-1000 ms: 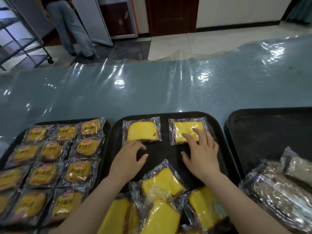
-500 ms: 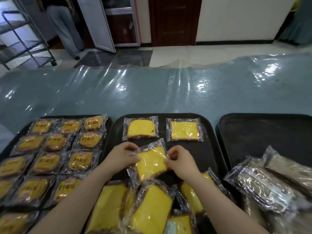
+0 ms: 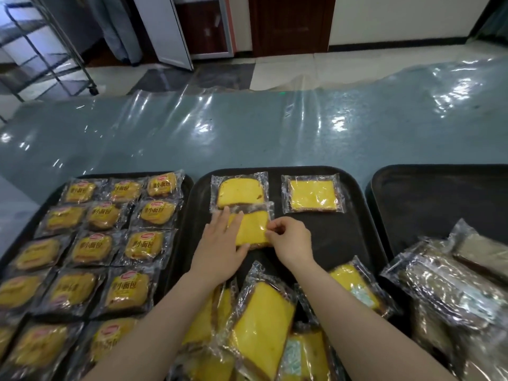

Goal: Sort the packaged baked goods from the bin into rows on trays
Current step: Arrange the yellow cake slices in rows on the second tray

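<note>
On the middle black tray (image 3: 354,243) a wrapped yellow cake slice (image 3: 251,228) lies flat, directly below the upper-left slice (image 3: 239,192) of the far row, its top wrapper edge overlapping that slice's lower seal. The left hand (image 3: 220,248) rests on the slice's left side with fingers straight and spread, pressing it down, thumb near its lower edge. The right hand (image 3: 291,243) pinches the wrapper's right edge between curled fingers and thumb. A second placed slice (image 3: 312,194) sits to the right in the far row, apart from both hands.

Nearer the person, a loose heap of wrapped yellow slices (image 3: 261,325) crowds the tray's near end, some tilted and overlapping, lying under and between the forearms; one more slice (image 3: 357,287) lies just right of the right forearm.

The left tray (image 3: 189,180) is filled with rows of small yellow buns in printed wrappers (image 3: 143,243), touching edge to edge. The right tray (image 3: 439,193) is bare at its far part, with a pile of darker goods in shiny clear bags (image 3: 450,287) at its near end.

The trays stand on a blue-green table under wrinkled clear plastic sheeting (image 3: 247,133). Beyond it are a tiled floor, a wheeled metal rack (image 3: 49,50) at far left, a white open door (image 3: 165,28) and a dark wooden door (image 3: 291,23).
</note>
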Available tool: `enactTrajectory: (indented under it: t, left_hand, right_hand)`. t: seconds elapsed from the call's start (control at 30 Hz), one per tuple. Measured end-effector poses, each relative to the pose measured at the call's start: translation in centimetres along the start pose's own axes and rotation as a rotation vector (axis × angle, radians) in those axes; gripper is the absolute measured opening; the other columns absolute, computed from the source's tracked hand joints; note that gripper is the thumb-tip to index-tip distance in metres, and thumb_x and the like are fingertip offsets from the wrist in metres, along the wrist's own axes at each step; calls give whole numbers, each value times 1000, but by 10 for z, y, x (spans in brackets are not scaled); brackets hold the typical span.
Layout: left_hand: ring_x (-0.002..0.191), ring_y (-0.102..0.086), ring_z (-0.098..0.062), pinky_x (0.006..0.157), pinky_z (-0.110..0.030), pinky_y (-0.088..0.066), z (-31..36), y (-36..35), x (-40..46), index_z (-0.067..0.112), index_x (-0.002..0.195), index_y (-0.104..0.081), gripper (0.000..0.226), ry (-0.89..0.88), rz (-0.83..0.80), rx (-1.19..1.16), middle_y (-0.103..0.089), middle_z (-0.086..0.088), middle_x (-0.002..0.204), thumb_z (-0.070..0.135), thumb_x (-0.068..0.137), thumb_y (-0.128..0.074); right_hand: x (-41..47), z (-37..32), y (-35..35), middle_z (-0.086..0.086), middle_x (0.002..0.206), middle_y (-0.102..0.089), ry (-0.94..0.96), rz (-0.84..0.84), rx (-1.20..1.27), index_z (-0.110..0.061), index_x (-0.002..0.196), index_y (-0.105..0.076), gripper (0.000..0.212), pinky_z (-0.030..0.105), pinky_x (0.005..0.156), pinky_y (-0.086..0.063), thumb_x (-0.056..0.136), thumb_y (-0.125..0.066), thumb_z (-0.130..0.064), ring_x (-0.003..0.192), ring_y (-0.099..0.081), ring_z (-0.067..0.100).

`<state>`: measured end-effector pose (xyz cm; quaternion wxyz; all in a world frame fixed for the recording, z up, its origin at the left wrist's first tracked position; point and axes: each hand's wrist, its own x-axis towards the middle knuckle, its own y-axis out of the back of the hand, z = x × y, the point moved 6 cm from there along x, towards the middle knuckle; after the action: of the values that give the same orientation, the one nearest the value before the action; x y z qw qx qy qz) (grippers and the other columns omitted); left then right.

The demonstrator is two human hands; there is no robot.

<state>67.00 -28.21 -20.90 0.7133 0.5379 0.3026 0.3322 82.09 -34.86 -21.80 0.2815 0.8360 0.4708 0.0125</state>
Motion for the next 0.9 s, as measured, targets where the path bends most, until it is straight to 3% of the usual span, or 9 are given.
enactTrajectory:
  t: [0.1, 0.27, 0.4, 0.57, 0.73, 0.8, 0.83, 0.9]
  left_hand:
    - [143, 15, -28, 114, -42, 6, -13, -22, -2, 30, 149, 10, 74, 58, -161, 64, 17, -8, 157, 58, 94, -29]
    - [140, 26, -28, 113, -44, 10, -18, -33, -1, 33, 146, 19, 80, 72, -228, 77, 31, -6, 152, 63, 91, -31]
    - [143, 18, -26, 114, -43, 5, -14, -19, 0, 31, 150, 7, 73, 47, -191, 33, 20, -4, 157, 57, 94, -33]
    - [145, 5, -27, 115, -43, -5, 8, -2, -2, 27, 151, -3, 72, -7, -103, 39, 5, -5, 159, 42, 95, -45]
    - [144, 5, -37, 115, -51, -6, 17, -21, -5, 33, 150, -1, 66, 126, -264, -24, 3, -7, 159, 51, 96, -35]
    - [142, 13, -38, 114, -53, -1, 14, -30, -4, 38, 149, 3, 67, 161, -342, 14, 12, -7, 158, 60, 94, -28]
    - [142, 15, -39, 113, -54, 0, 13, -33, -3, 40, 148, 4, 68, 168, -362, 21, 14, -7, 158, 63, 92, -27]
    - [141, 17, -39, 113, -55, 1, 11, -35, -1, 41, 148, 6, 70, 165, -381, 28, 17, -7, 157, 65, 91, -27]
  right_hand:
    - [-4, -6, -9, -8, 105, -68, 80, -114, -85, -21, 106, -72, 20, 16, 81, -43, 88, -65, -13, 92, -58, 5]
    - [-15, 3, 10, -5, 107, -70, 71, -110, -217, -23, 109, -72, 23, 24, 84, -51, 91, -61, -12, 94, -63, 11]
    - [-41, 13, 50, -6, 113, -64, 122, -31, -239, -24, 120, -65, 33, 24, 90, -48, 90, -61, -11, 101, -59, 8]
    - [-89, 46, 94, -6, 115, -61, 165, 99, -449, -25, 110, -66, 27, 28, 91, -41, 88, -60, -12, 113, -49, 17]
    - [-126, 66, 106, -1, 108, -66, 286, 145, -556, -16, 96, -74, 15, 34, 91, -46, 83, -67, -16, 105, -58, 24]
    - [-127, 70, 96, -1, 135, -55, 336, 58, -623, -19, 118, -66, 32, 38, 108, -35, 88, -63, -27, 128, -46, 26]
    - [-125, 74, 88, -3, 150, -39, 330, -13, -666, -22, 134, -54, 43, 37, 117, -20, 92, -54, -34, 142, -29, 23]
    - [-117, 83, 79, -5, 160, -8, 313, -84, -721, -25, 151, -25, 57, 34, 117, 4, 98, -39, -43, 148, 3, 16]
